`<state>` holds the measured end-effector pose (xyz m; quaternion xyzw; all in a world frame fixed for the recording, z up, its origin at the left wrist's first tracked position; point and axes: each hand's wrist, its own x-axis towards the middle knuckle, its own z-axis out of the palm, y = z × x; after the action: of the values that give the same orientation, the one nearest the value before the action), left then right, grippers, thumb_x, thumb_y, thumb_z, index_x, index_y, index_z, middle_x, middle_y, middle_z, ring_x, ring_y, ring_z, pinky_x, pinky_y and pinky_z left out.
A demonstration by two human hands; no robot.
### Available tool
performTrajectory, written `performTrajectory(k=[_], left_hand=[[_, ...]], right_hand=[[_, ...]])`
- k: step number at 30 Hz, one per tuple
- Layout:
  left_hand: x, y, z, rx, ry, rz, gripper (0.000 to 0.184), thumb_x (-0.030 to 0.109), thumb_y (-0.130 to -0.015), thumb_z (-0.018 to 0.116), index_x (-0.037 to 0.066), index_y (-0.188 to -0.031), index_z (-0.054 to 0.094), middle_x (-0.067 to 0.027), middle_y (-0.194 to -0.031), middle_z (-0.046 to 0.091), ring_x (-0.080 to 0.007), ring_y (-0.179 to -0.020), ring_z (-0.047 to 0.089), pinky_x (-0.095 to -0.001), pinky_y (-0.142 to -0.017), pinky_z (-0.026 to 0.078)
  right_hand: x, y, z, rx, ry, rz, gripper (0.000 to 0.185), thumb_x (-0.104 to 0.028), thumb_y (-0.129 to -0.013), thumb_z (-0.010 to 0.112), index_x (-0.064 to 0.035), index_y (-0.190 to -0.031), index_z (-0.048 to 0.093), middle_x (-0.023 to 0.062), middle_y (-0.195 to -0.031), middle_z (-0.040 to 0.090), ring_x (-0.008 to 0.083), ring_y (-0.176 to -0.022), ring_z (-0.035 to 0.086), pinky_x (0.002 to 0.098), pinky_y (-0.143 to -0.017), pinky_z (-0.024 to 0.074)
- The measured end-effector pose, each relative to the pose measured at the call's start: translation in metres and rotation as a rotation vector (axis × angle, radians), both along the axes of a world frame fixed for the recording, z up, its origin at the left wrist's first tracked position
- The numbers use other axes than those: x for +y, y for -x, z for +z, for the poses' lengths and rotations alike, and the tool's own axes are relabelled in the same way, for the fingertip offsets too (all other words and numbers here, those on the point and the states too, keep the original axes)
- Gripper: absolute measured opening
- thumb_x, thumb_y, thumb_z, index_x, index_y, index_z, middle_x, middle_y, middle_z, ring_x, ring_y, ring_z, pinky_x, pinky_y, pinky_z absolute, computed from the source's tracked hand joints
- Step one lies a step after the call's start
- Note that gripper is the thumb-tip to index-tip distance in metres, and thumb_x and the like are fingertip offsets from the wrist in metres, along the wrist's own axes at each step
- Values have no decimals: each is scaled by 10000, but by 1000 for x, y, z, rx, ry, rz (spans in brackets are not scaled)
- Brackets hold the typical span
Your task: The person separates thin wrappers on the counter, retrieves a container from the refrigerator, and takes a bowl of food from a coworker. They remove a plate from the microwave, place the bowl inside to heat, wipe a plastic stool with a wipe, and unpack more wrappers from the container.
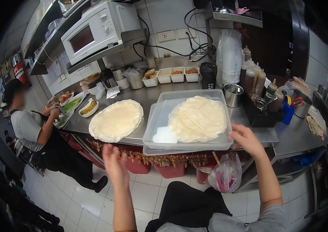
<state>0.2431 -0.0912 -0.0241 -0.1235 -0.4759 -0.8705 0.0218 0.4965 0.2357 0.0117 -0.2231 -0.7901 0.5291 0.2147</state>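
A clear plastic container [225, 116] sits on the counter over what looks like its lid. Inside it are a stack of thin round dough sheets [198, 120] and a white plastic scraper [165, 135]. My right hand [247, 140] is at the container's right side, fingers bent and apart, fingertips at its edge; I cannot tell whether they press on it. To the left of the container lies another round stack of pale dough sheets [116, 120]. Just below that stack, off the counter's front edge, my left hand [115, 164] is raised with its fingers apart, slightly blurred and holding nothing.
Along the back stand white tubs of food [171, 75], a black lidded cup [208, 75] and a metal can [233, 94]. Sauce bottles [258, 79] crowd the right. A microwave [98, 33] hangs above. A co-worker [36, 127] handles food at the left.
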Motion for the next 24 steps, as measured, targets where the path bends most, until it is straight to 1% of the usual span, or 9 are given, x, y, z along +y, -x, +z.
performTrajectory(k=[1, 3, 4, 7, 10, 13, 16, 19, 24], left_hand=[[2, -3, 19, 93, -42, 57, 478, 61, -886, 511, 80, -1348, 386, -41, -1369, 389, -179, -1219, 421, -368, -979, 363], [15, -8, 48, 273, 41, 38, 454, 1, -871, 492, 53, -1316, 414, -77, -1400, 380, -211, -1250, 409, -351, -1018, 333], [22, -6, 54, 410, 133, 4, 441, -14, -866, 488, 45, -1299, 427, -86, -1393, 387, -216, -1248, 413, -345, -1019, 333], [55, -12, 63, 662, 260, -187, 397, -79, -839, 475, 22, -1223, 470, -119, -1361, 413, -209, -1208, 456, -313, -993, 363], [85, -30, 60, 546, 157, -486, 359, -99, -841, 470, 11, -1182, 487, -115, -1313, 435, -174, -1112, 538, -290, -928, 416], [90, -34, 53, 598, 220, -551, 338, -82, -848, 494, -10, -1178, 489, -120, -1282, 476, -222, -1107, 556, -322, -957, 421], [79, -36, 52, 584, 348, -633, 288, -57, -871, 496, -21, -1156, 499, -121, -1253, 484, -215, -1066, 577, -316, -925, 443], [71, -33, 51, 575, 396, -652, 261, -45, -880, 496, -27, -1140, 510, -121, -1233, 497, -212, -1042, 591, -313, -909, 452], [78, -23, 53, 574, 424, -641, 275, -42, -879, 495, -33, -1152, 515, -114, -1216, 514, -203, -1030, 599, -302, -896, 452]], right_hand=[[1, 0, 5, 76, -330, -110, 411, -172, -862, 592, 31, -1215, 534, 148, -1098, 573, 244, -867, 637, 341, -649, 548], [1, 6, 21, 229, -989, -327, 342, -147, -849, 598, 36, -1139, 587, 161, -1065, 568, 270, -868, 634, 334, -673, 539], [-3, 17, 36, 336, -923, -284, 296, -109, -822, 610, 22, -1087, 617, 180, -1018, 589, 309, -844, 631, 338, -709, 521], [0, 69, 50, 220, -631, 83, 200, -130, -836, 585, 29, -914, 676, 163, -859, 676, 277, -794, 657, 349, -724, 511], [24, 138, 32, -85, -525, 274, 219, -129, -847, 567, 21, -968, 669, 133, -890, 686, 198, -770, 661, 306, -688, 515], [48, 188, -5, -192, -645, 191, 227, -160, -818, 580, 0, -945, 680, 139, -861, 688, 247, -767, 657, 332, -698, 512], [41, 201, -12, -247, -1032, 109, 237, -220, -790, 612, -20, -895, 683, 149, -854, 682, 291, -806, 641, 355, -746, 500], [40, 197, -3, -193, -807, 283, 224, -230, -765, 632, -27, -850, 675, 159, -831, 672, 299, -817, 636, 363, -760, 492], [49, 206, -15, -199, -766, 28, 160, -168, -732, 630, -24, -792, 666, 159, -787, 666, 304, -774, 638, 378, -708, 494]])
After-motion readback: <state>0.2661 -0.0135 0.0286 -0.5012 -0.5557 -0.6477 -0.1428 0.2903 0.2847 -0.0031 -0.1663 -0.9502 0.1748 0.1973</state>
